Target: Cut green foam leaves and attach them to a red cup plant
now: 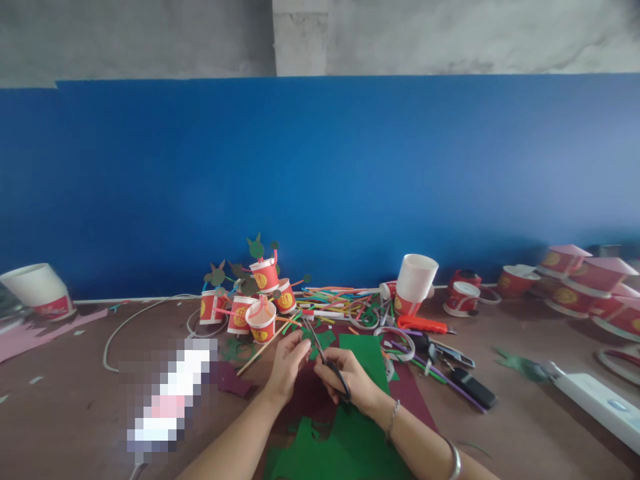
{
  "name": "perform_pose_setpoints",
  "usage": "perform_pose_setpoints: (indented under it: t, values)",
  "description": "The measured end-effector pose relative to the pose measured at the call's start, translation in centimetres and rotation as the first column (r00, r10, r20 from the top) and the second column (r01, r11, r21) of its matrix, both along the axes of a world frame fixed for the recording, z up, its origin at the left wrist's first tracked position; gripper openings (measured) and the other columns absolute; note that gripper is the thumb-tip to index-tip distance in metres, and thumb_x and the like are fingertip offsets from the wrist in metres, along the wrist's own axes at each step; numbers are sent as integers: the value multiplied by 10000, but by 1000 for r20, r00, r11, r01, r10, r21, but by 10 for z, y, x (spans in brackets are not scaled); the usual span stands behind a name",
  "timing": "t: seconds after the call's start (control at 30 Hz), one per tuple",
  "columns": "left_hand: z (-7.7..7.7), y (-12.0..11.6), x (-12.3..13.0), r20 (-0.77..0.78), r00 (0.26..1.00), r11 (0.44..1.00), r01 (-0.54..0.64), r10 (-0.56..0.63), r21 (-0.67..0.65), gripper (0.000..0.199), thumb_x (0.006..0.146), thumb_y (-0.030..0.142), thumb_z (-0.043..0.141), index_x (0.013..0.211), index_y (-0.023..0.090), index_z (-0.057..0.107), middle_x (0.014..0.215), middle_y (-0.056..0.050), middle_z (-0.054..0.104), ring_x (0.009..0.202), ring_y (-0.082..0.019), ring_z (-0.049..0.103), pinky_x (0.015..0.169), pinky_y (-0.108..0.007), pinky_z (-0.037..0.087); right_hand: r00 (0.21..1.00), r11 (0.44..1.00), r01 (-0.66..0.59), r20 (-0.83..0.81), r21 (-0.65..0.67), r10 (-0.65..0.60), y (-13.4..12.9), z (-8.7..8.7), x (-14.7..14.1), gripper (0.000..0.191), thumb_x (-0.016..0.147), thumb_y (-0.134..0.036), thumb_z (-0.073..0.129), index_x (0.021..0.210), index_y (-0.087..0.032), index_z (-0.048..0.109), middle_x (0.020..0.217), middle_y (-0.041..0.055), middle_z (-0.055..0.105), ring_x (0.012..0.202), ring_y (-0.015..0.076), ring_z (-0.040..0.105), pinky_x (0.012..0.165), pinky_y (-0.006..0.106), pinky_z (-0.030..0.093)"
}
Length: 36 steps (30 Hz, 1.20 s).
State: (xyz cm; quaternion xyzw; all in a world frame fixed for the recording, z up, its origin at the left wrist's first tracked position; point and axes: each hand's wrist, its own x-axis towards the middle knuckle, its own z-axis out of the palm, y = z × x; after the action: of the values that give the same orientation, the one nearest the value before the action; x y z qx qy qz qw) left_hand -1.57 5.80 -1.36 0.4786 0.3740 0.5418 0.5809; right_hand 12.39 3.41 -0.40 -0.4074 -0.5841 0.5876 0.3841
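Note:
Black-handled scissors (341, 381) are in my right hand (347, 379), their blades pointing up and left toward my left hand. My left hand (290, 363) pinches a small piece of green paper (307, 347) beside the blades. Both hands are above dark red paper (305, 393) on the brown table. A green sheet (365, 353) lies just behind my right hand, and a larger cut green sheet (345, 443) lies below my wrists. Green scraps (325, 339) are scattered past my fingertips.
Red paper cups with green cutouts and straws (261, 320) stand behind my left hand. Colourful straws (335, 303) lie along the wall. To the right are stacked cups (416, 283), an orange cutter (423, 325), tape rolls, keys and a white power strip (600, 403). A blurred-out device (173, 400) lies left.

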Motion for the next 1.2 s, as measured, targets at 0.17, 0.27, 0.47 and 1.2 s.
perform_pose_setpoints:
  t: [0.17,0.27,0.47,1.2]
  values:
    - [-2,1,0,-3,1000,1000,-16,16,-4,358,685,418,620,588,187,365,516,74,337,480,-64,300,466,-189,221,1000,1000,-7,4,0,7,0,2,0,355,676,-481,663,656,-173,488,369,-91,445,284,47,376,296,152,242]
    - [-2,1,0,15,1000,1000,-25,25,1,367,679,416,630,589,188,356,522,76,332,484,-63,299,466,-185,225,1000,1000,-4,11,3,4,-1,3,0,354,676,-481,663,652,-172,491,367,-91,444,282,47,373,296,153,239]
    - [-2,2,1,43,996,997,-74,73,5,383,683,419,640,585,187,351,530,81,310,493,-61,313,478,-179,262,1000,1000,0,6,-3,0,0,2,0,345,677,-463,668,647,-168,491,368,-93,440,282,44,376,289,146,247]
    - [-4,2,-1,-19,999,998,-43,44,45,297,755,362,569,597,170,404,529,74,338,506,-64,307,491,-182,252,1000,1000,11,-25,10,-11,0,1,-1,323,677,-431,673,653,-166,492,377,-92,442,288,42,379,296,145,270]
